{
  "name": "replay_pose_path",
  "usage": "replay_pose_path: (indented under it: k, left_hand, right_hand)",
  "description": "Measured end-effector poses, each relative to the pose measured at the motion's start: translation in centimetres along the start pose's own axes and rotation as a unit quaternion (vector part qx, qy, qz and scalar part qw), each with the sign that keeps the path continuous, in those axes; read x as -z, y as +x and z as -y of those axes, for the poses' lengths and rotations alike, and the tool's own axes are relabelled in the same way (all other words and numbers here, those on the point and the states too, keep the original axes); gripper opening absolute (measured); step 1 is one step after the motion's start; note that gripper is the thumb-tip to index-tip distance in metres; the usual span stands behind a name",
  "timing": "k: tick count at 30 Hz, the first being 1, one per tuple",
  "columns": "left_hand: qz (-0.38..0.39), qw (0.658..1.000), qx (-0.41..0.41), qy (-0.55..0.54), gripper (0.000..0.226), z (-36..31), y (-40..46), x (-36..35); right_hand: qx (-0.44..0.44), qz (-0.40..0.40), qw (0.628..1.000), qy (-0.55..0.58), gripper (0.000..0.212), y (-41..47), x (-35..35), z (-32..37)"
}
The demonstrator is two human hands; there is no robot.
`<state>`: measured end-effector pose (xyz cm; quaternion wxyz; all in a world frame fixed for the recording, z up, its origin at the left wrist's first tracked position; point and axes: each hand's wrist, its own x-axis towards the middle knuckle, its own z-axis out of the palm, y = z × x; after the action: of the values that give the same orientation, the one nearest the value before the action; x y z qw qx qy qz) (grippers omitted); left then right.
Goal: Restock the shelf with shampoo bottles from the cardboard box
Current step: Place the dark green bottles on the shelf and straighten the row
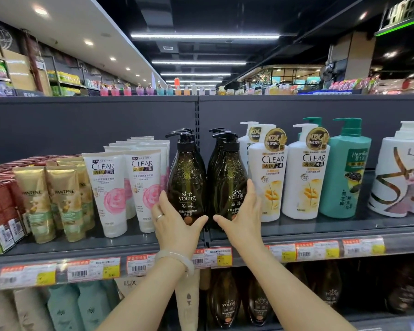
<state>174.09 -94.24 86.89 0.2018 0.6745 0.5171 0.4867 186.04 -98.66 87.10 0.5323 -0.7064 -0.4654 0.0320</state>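
Shelf [296, 231], dark grey, at about chest level in a shop aisle. Two dark brown "see young" pump bottles stand upright at its front edge, side by side, nearly touching; more of the same stand behind each.

Left hand [177, 222] cups the lower left side of the left bottle [187, 177]: fingers behind the bottle's left flank, thumb across the base in front. Grip half-closed on the bottle, not wrapped fully round. Ring on one finger; pale bangle [175, 259] on the wrist.

Right hand [243, 217] mirrors it on the right bottle [227, 180]: fingers up along the right flank, thumb across the base. Same loose, half-closed grip. Both bottles rest on the shelf.

Left of the pair: white CLEAR tubes [110, 187], then gold PANTENE tubes [55, 199]. Right: white CLEAR pump bottles [270, 177], a teal bottle [344, 173], a white LUX bottle [402, 177].

Price tags [93, 271] line the shelf's front rail. Lower shelf holds more see young bottles, blurred. Cardboard box not in view.
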Motion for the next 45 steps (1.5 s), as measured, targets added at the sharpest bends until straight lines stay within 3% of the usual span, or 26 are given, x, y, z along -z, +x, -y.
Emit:
replay_pose_path:
  k: [3,6,9,11,14,20,25,33,40,45]
  left_hand:
    - [-0.073,0.995,-0.068,0.003,0.096,-0.9,-0.9,-0.2]
    - [-0.113,0.969,-0.213,-0.047,0.076,-2.4,-1.6,-0.8]
    - [-0.038,0.949,-0.305,-0.071,0.06,-5.0,-2.3,-1.7]
    - [0.031,0.942,-0.331,-0.042,0.065,-7.3,-2.3,-2.5]
    - [0.096,0.944,-0.315,-0.034,0.076,-11.4,-1.7,-4.1]
    - [0.078,0.97,-0.225,0.057,0.094,-17.7,2.5,-6.3]
    - [0.084,0.986,-0.138,0.029,0.11,-18.2,3.5,-8.4]
    - [0.055,0.995,-0.087,0.014,0.122,-17.2,2.2,-12.1]
    - [0.033,0.996,-0.075,0.034,0.102,-17.1,2.3,-12.5]
    - [0.032,0.996,-0.072,0.043,0.101,-17.3,2.2,-12.5]
  right_hand:
    - [0.006,0.011,1.0,-0.007,0.112,-0.1,0.4,0.3]
    - [0.026,0.007,1.0,-0.013,0.104,-0.4,2.2,0.2]
    - [0.033,-0.058,0.998,0.02,0.082,0.1,5.6,-1.0]
    - [0.011,-0.13,0.991,0.033,0.073,1.3,8.4,-2.3]
    - [-0.024,-0.189,0.982,0.006,0.07,3.8,12.1,-4.2]
    - [-0.01,-0.136,0.99,-0.048,0.102,7.2,14.7,-6.0]
    - [-0.045,-0.122,0.99,-0.051,0.108,7.6,12.0,-7.6]
    - [-0.07,-0.127,0.988,-0.048,0.119,8.3,10.4,-9.7]
    - [-0.062,-0.112,0.991,-0.041,0.116,8.4,10.8,-10.1]
    - [-0.058,-0.103,0.992,-0.04,0.116,8.1,11.3,-10.2]
